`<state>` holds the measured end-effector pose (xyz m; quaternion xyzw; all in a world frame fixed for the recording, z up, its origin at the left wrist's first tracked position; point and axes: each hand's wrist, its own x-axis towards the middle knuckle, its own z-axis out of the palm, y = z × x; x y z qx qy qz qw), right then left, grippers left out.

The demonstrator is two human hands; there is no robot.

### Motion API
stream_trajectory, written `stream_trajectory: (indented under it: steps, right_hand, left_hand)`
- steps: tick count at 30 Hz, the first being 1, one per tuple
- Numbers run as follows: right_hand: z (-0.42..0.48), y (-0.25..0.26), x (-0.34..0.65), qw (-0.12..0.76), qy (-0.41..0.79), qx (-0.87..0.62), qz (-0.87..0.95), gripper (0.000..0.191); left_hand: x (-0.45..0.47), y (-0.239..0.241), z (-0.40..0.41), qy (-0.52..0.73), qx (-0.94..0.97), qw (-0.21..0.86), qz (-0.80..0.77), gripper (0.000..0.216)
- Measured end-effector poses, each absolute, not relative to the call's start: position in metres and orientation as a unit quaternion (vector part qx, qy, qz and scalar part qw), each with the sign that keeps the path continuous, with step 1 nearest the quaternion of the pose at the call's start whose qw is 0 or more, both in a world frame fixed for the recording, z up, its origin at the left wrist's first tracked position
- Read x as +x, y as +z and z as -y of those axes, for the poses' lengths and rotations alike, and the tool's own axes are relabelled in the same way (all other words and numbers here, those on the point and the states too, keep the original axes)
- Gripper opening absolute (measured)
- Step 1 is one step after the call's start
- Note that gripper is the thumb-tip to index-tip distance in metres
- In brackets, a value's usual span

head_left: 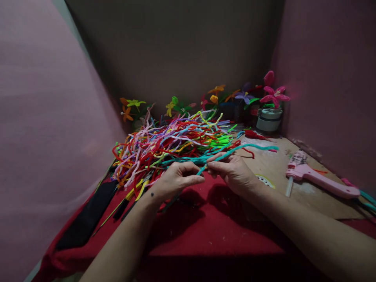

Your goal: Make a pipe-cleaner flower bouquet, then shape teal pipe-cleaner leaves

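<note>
Pink walls (44, 117) box in your worktop (276, 164), with a red cloth (211, 231) over its near part. Behind the cloth lies a heap of coloured pipe cleaners (173, 143). Your left hand (174, 180) and right hand (235, 172) are both pinched on a teal pipe cleaner (243, 149) above the cloth.

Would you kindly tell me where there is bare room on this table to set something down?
The red cloth at the near edge, between the forearms, is bare. So is the board between the right hand and the glue gun. Crowded: the cleaner pile beyond the left hand, the flowers along the back wall. Both hands pinch a teal cleaner.
</note>
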<state>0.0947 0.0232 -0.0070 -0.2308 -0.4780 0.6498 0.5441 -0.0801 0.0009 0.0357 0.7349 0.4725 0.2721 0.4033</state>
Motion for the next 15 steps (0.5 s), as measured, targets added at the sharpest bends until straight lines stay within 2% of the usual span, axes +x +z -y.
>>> stream_trajectory:
  steps: [5,7,10,12,15]
  right_hand:
    - [-0.019,-0.005,0.097,0.471,0.736,-0.188,0.449,0.021]
    - [-0.019,-0.004,0.099,0.418,0.78,-0.191,0.425,0.02]
    - [-0.019,-0.004,0.102,0.309,0.814,-0.229,0.435,0.032]
    - [-0.018,-0.002,0.103,0.26,0.803,-0.257,0.47,0.027]
    - [-0.014,0.0,0.103,0.246,0.787,-0.281,0.492,0.016]
  left_hand:
    - [-0.086,0.038,0.002,0.251,0.716,0.444,-0.476,0.026]
    - [-0.09,0.041,0.004,0.241,0.711,0.462,-0.472,0.026]
    - [-0.091,0.044,0.006,0.2,0.71,0.483,-0.472,0.027]
    - [-0.09,0.046,0.006,0.171,0.713,0.496,-0.466,0.025]
    - [-0.091,0.048,0.007,0.159,0.71,0.504,-0.467,0.022]
